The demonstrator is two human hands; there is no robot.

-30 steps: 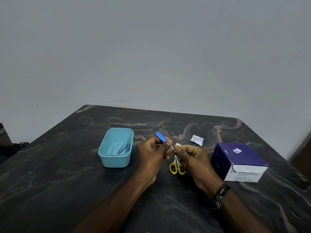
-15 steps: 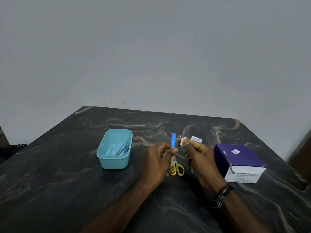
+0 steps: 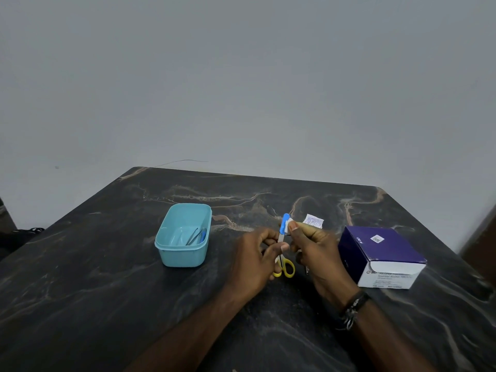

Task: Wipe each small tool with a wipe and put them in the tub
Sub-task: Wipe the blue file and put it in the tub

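**Wipe held against the blue-handled tool**

The left hand [image 3: 257, 253] pinches the blue-handled tool [image 3: 283, 227] by its lower metal part and holds it upright. The right hand [image 3: 314, 245] pinches a white wipe [image 3: 287, 229] on the blue end. The tub [image 3: 184, 234], with 2 thin tools [image 3: 197, 236] inside, stands left of the hands. Yellow scissors [image 3: 286, 268] lie on the table [image 3: 80, 291] under the hands.

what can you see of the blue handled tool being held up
The blue-handled tool is a slim implement with a bright blue end uppermost and a pale, metallic-looking shank below. It stands nearly upright above the table, off its surface. The left hand pinches its lower shank, and the right hand presses a small white wipe against the blue end. Its lower tip is hidden behind the fingers. What kind of tool it is cannot be told.
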